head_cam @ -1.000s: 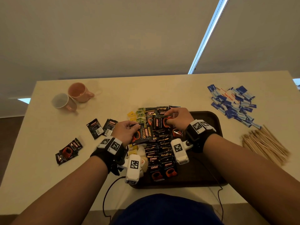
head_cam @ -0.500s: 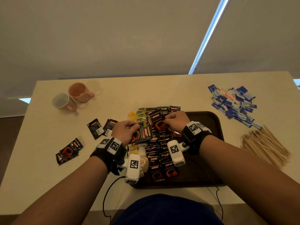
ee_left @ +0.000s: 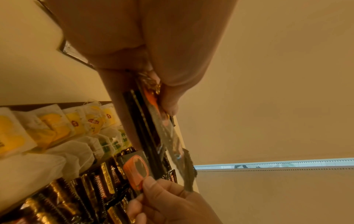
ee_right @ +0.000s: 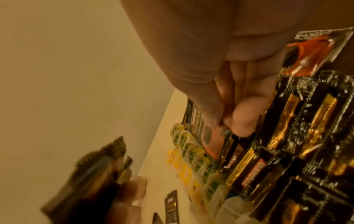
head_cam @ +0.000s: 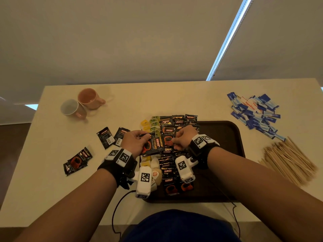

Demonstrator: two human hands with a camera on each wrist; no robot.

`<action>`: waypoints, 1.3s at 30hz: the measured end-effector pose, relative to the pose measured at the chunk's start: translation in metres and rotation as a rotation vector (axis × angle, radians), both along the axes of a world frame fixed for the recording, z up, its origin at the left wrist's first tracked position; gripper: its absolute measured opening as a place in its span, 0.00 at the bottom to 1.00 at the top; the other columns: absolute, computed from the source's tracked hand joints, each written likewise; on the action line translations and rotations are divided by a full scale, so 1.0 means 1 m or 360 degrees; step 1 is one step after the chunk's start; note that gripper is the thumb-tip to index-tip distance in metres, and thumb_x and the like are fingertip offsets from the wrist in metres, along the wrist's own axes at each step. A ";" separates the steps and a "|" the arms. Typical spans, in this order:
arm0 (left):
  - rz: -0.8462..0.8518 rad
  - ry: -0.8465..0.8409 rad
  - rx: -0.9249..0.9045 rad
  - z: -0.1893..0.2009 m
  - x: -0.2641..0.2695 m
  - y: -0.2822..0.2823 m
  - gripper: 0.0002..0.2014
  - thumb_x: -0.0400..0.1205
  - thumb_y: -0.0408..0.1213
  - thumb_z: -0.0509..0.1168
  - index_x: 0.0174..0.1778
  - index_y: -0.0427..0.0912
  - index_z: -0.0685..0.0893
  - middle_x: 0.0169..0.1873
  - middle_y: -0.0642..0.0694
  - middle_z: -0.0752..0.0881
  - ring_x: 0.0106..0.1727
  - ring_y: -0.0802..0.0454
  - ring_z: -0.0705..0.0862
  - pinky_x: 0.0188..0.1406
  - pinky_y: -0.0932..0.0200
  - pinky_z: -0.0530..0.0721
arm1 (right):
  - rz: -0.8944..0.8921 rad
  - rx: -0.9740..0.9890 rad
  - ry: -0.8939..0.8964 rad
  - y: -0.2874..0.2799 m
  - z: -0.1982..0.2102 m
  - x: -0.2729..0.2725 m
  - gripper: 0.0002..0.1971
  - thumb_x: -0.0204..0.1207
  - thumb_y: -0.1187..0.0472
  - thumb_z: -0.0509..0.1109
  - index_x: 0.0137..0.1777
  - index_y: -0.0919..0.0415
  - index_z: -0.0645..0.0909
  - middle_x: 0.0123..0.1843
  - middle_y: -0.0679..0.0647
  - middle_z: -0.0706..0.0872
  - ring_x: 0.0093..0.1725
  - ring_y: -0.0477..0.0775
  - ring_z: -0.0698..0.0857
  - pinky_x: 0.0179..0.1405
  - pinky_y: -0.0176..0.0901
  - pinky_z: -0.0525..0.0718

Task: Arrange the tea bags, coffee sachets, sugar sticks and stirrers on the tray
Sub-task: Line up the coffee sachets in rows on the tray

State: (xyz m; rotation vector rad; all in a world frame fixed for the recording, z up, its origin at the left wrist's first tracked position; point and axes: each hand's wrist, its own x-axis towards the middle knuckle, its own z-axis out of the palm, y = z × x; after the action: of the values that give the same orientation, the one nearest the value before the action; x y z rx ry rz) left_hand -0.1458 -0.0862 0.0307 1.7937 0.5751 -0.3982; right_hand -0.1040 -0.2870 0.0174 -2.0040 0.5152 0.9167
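A dark brown tray [head_cam: 227, 137] holds rows of black coffee sachets [head_cam: 168, 172] with yellow and green tea bags [head_cam: 154, 124] along its left side. My left hand [head_cam: 143, 140] grips a small stack of coffee sachets [head_cam: 152, 144] just above the tea bags; the left wrist view shows the stack [ee_left: 149, 128] edge-on between thumb and fingers. My right hand [head_cam: 174, 142] pinches the near edge of one coffee sachet [head_cam: 167, 139] lying on top of the row. That pinched sachet [ee_right: 212, 136] appears again in the right wrist view. Sugar sticks [head_cam: 255, 112] and wooden stirrers [head_cam: 288, 161] lie on the table right of the tray.
Two loose sachets [head_cam: 111, 137] lie left of the tray, and a few more sachets [head_cam: 76, 159] lie nearer the left edge. Two mugs [head_cam: 82, 103] stand at the back left. Wrist-camera cables run off the near table edge.
My right hand has drawn back toward me from the far end of the sachet row, pinching one sachet. The left hand has kept its stack almost still.
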 end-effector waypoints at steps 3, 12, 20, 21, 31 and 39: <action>-0.0011 0.0007 -0.0002 0.002 0.001 -0.002 0.02 0.83 0.35 0.71 0.50 0.43 0.88 0.42 0.40 0.91 0.37 0.49 0.89 0.41 0.53 0.89 | 0.0299 -0.0286 -0.0046 -0.003 -0.006 0.005 0.13 0.74 0.54 0.79 0.46 0.66 0.90 0.40 0.57 0.93 0.42 0.52 0.93 0.48 0.48 0.92; -0.0036 -0.0025 0.0000 0.004 0.005 -0.015 0.05 0.82 0.35 0.72 0.52 0.41 0.89 0.40 0.41 0.91 0.33 0.51 0.88 0.33 0.57 0.88 | 0.0169 0.0431 -0.0332 -0.006 0.040 -0.004 0.20 0.81 0.45 0.69 0.51 0.64 0.86 0.39 0.58 0.92 0.35 0.57 0.92 0.31 0.46 0.90; 0.0056 0.0105 -0.0193 0.010 0.007 -0.027 0.06 0.82 0.35 0.72 0.54 0.42 0.88 0.46 0.38 0.91 0.42 0.45 0.91 0.43 0.44 0.92 | 0.0237 0.0413 -0.0361 -0.012 0.037 -0.011 0.03 0.75 0.65 0.77 0.47 0.59 0.87 0.45 0.60 0.91 0.36 0.53 0.89 0.34 0.40 0.90; 0.0102 0.0154 -0.0263 0.011 0.007 -0.027 0.06 0.83 0.32 0.70 0.56 0.41 0.87 0.47 0.38 0.91 0.44 0.44 0.90 0.44 0.42 0.91 | 0.0218 0.0399 -0.0389 -0.014 0.035 -0.012 0.03 0.77 0.65 0.76 0.48 0.58 0.87 0.45 0.60 0.90 0.37 0.51 0.89 0.33 0.40 0.90; 0.0063 0.0149 -0.0129 0.008 0.005 -0.016 0.08 0.83 0.30 0.69 0.51 0.48 0.88 0.44 0.42 0.93 0.47 0.42 0.92 0.54 0.35 0.89 | 0.0035 0.0017 -0.0576 -0.066 0.015 0.022 0.09 0.78 0.66 0.73 0.56 0.58 0.85 0.50 0.57 0.85 0.33 0.55 0.90 0.26 0.39 0.87; 0.0097 0.0175 -0.0164 0.007 0.010 -0.014 0.08 0.84 0.28 0.68 0.50 0.46 0.87 0.49 0.37 0.92 0.47 0.40 0.91 0.53 0.34 0.89 | 0.0418 -0.0321 -0.0695 -0.064 0.009 0.083 0.11 0.78 0.63 0.75 0.59 0.56 0.84 0.56 0.53 0.87 0.54 0.53 0.85 0.45 0.40 0.80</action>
State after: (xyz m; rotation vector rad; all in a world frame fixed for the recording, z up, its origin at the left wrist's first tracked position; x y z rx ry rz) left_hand -0.1354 -0.1006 0.0380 1.6592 0.6727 -0.4782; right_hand -0.0212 -0.3515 0.0265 -2.4098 0.1031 0.5628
